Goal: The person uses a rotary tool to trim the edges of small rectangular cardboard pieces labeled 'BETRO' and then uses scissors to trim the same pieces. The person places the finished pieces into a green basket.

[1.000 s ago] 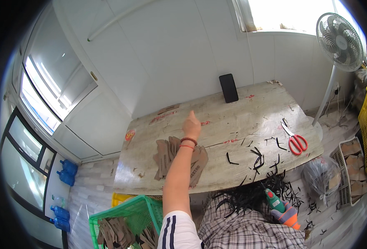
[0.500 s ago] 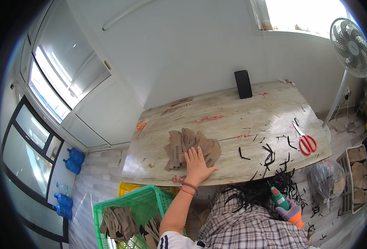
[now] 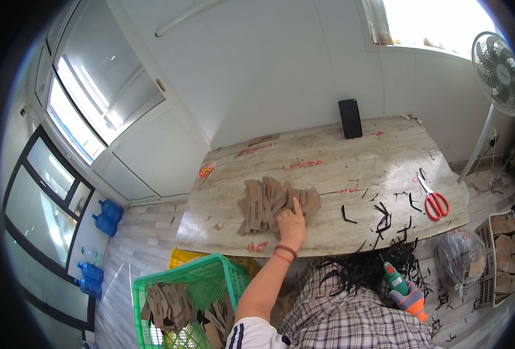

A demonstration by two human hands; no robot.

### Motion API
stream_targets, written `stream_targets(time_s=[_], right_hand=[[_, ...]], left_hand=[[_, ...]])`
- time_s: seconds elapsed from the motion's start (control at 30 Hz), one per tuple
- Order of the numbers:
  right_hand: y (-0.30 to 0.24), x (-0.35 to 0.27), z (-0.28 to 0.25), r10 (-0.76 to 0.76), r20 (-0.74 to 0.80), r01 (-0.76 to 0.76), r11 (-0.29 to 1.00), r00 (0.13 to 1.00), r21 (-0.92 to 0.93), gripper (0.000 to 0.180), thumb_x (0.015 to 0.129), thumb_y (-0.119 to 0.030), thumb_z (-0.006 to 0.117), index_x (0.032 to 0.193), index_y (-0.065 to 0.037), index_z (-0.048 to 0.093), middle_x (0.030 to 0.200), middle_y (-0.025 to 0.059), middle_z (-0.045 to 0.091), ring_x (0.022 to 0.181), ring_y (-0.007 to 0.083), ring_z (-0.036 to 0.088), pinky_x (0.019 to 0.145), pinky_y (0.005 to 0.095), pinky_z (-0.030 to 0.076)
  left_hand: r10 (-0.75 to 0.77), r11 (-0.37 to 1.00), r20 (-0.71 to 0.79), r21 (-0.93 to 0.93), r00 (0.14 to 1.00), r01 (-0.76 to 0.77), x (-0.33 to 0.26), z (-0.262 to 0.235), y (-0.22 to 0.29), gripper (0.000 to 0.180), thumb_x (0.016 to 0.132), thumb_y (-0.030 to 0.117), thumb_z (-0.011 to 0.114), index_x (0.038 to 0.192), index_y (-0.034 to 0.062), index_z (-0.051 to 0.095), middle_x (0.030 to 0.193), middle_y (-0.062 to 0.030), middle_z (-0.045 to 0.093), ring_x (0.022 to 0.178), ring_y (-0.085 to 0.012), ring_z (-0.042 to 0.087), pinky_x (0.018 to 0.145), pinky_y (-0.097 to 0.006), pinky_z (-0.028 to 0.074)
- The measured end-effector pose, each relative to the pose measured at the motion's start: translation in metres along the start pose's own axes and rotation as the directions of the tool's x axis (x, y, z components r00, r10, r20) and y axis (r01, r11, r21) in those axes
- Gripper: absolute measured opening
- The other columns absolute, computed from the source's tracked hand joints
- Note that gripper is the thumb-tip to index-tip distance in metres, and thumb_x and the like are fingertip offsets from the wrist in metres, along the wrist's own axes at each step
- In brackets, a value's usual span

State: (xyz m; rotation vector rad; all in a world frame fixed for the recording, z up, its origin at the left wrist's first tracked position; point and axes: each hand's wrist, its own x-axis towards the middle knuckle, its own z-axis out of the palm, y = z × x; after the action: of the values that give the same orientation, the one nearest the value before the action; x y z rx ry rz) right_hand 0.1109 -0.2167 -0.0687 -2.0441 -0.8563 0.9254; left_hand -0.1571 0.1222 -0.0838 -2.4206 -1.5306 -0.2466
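Observation:
My left hand (image 3: 291, 225), bare with a red bracelet at the wrist, rests at the near right of a pile of flat brown pieces (image 3: 260, 206) with dark print. Its index finger stretches over the rightmost pieces, and the other fingers are bent; nothing shows in its grip. At the lower right, my right hand (image 3: 410, 301) wears an orange and grey glove. It is closed around a green handheld power tool (image 3: 395, 280) with a red part on top. The tool's front end is near a heap of black strips (image 3: 365, 272) on my checked lap.
On the worn table (image 3: 298, 148) lie red-handled scissors (image 3: 435, 200) and loose black strips. A black phone (image 3: 350, 119) leans on the wall. Beside my left arm stands a green basket (image 3: 237, 276) of brown pieces. A bagged bundle (image 3: 460, 259) and a fan (image 3: 500, 72) stand right.
My left hand has gone from lying flat with spread fingers to a bent pose with its index finger out, a little farther right on the pile. My right hand keeps holding the tool.

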Motion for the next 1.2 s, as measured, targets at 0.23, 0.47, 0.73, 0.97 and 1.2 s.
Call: stream_targets(time_s=[0.23,0.47,0.73,0.97,1.2], right_hand=[[0.022,0.007,0.001,-0.096,-0.013,0.094,0.991,0.995,-0.090,0.056,0.072,-0.032,0.081,0.112,0.001,0.060,0.086,0.0116,0.069,0.076,0.0187,0.066,0.069,0.0325,0.052],[0.015,0.003,-0.001,-0.114,0.021,0.115,0.993,0.993,-0.010,0.056,0.071,-0.031,0.081,0.112,0.001,0.060,0.090,0.0133,0.069,0.079,0.0208,0.066,0.071,0.0332,0.052],[0.015,-0.001,0.002,-0.163,-0.016,0.163,0.987,0.987,0.008,0.050,0.074,-0.026,0.080,0.112,0.000,0.061,0.087,0.0113,0.069,0.075,0.0186,0.065,0.069,0.0318,0.052],[0.004,-0.003,0.003,-0.147,0.035,0.146,0.989,0.989,0.034,0.048,0.074,-0.022,0.079,0.112,0.001,0.060,0.087,0.0099,0.068,0.075,0.0173,0.064,0.069,0.0311,0.052],[0.004,-0.006,0.001,-0.109,0.022,0.108,0.994,0.994,0.028,0.052,0.074,-0.024,0.079,0.114,0.003,0.059,0.089,0.0118,0.068,0.078,0.0182,0.065,0.071,0.0316,0.052]], left_hand=[[0.058,0.995,-0.224,-0.063,0.973,-0.074,-0.003,-0.024,-0.011,0.066,0.080,0.001,0.053,0.144,-0.0001,0.036,0.086,-0.0167,0.057,0.078,-0.0325,0.057,0.071,-0.042,0.046],[-0.138,0.895,-0.433,-0.439,0.891,-0.075,-0.033,-0.136,-0.035,0.072,0.072,-0.013,0.049,0.141,0.0027,0.040,0.109,-0.0219,0.061,0.097,-0.0401,0.059,0.085,-0.044,0.048],[-0.504,0.849,-0.409,-0.396,0.761,0.349,-0.177,-0.195,-0.109,0.075,0.070,-0.017,0.048,0.142,0.0007,0.038,0.119,-0.0241,0.058,0.103,-0.0410,0.057,0.091,-0.044,0.046],[-0.742,0.651,0.309,0.116,0.595,0.750,-0.369,-0.109,-0.107,0.079,0.076,-0.003,0.061,0.145,-0.0058,0.021,0.119,-0.0270,0.054,0.109,-0.0422,0.053,0.092,-0.046,0.043],[-0.498,0.669,0.708,-0.054,0.500,0.742,-0.343,-0.144,-0.140,0.104,0.073,0.042,0.073,0.148,-0.0041,0.017,0.128,-0.0300,0.052,0.117,-0.0420,0.053,0.101,-0.045,0.041]])
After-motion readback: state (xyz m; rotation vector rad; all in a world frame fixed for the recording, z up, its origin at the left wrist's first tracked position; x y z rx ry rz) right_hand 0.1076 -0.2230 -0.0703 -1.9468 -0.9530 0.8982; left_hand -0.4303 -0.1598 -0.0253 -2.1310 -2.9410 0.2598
